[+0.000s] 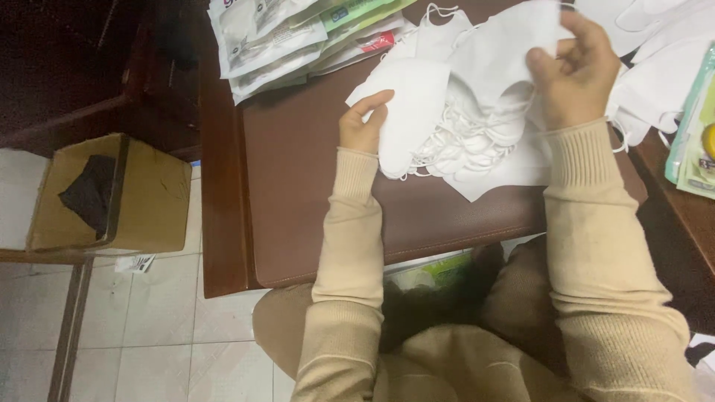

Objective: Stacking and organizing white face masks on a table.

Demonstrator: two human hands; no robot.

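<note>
A brown table (pixel 298 223) stands on a pale tiled floor (pixel 164 335). Left of it, a cardboard box (pixel 149 197) rests on a dim wooden stool (pixel 67 260).

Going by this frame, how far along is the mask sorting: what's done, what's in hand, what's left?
Done: a pile of sealed packets lies at the desk's far edge. In hand: the left hand steadies a stack of loose white masks, and the right hand lifts one mask off it. Left: that stack, plus more loose masks to the right.
</note>
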